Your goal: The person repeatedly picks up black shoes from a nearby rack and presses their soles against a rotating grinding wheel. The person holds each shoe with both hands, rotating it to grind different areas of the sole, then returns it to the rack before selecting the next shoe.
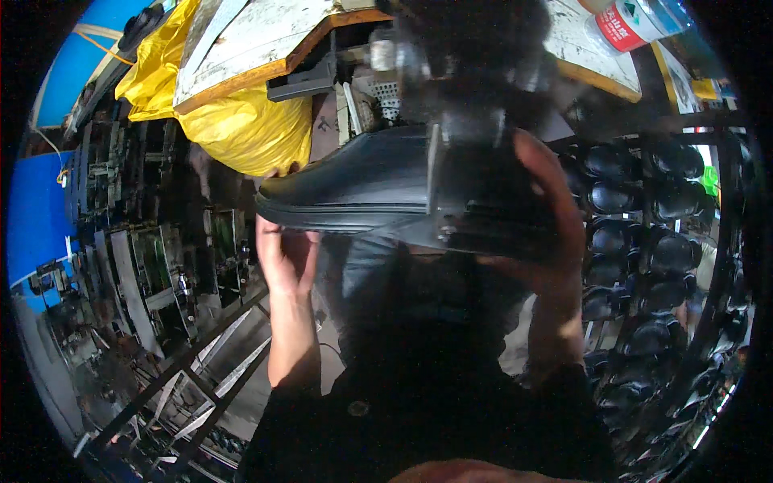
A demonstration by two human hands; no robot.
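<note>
Black leather shoe (354,181): our left hand (286,266) cups the toe, right hand (555,233) clasps the heel—keep sole level.

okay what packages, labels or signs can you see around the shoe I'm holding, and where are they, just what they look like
Plastic bottle: top right, lying on the worn white board; clear body, red-and-white label band with a small green mark.
Yellow plastic bag: upper left, bulging under the wooden-edged board; plain, no label visible.
Black shoe: centre, left hand under its toe, right hand round its heel; no tag visible.
No screens or signs can be made out.
</note>
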